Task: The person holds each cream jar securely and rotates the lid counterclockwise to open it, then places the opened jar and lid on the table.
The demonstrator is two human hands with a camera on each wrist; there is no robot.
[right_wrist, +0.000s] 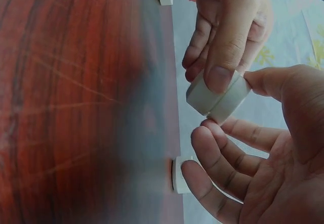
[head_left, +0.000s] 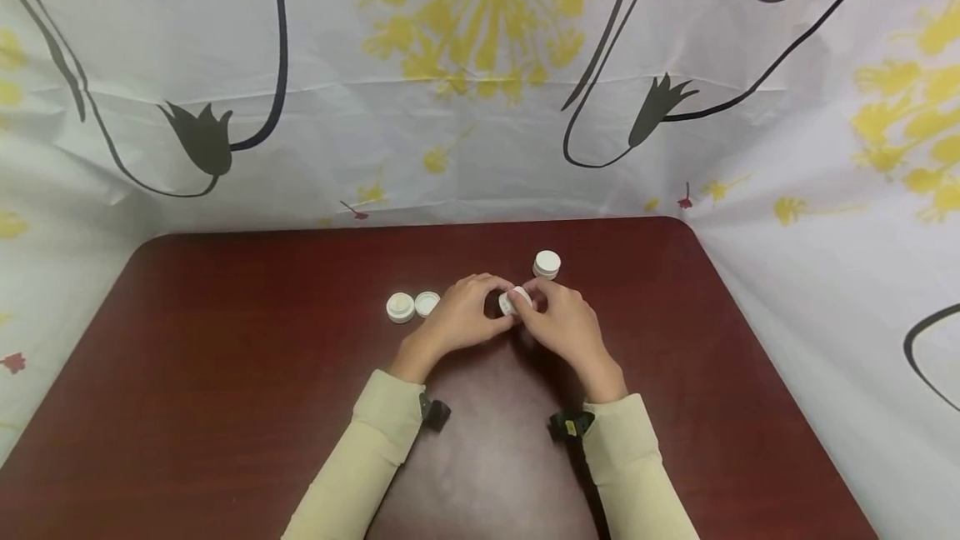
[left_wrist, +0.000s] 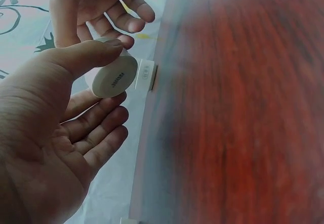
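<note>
Both hands meet over a small white round jar, held tilted above the table. In the left wrist view its flat round face with dark print faces the camera; the right wrist view shows a seam round its side. My left hand pinches it between thumb and fingers. From the other side, my right hand grips it with thumb and fingertips, its other fingers loosely bent. Just behind the right hand stands another white jar. Left of the left hand are an uncovered white jar and a white lid lying beside it.
The dark red wooden table has rounded far corners. A white cloth with yellow and grey flower prints hangs behind it and along the sides. Each wrist carries a small black camera near the sleeve cuff.
</note>
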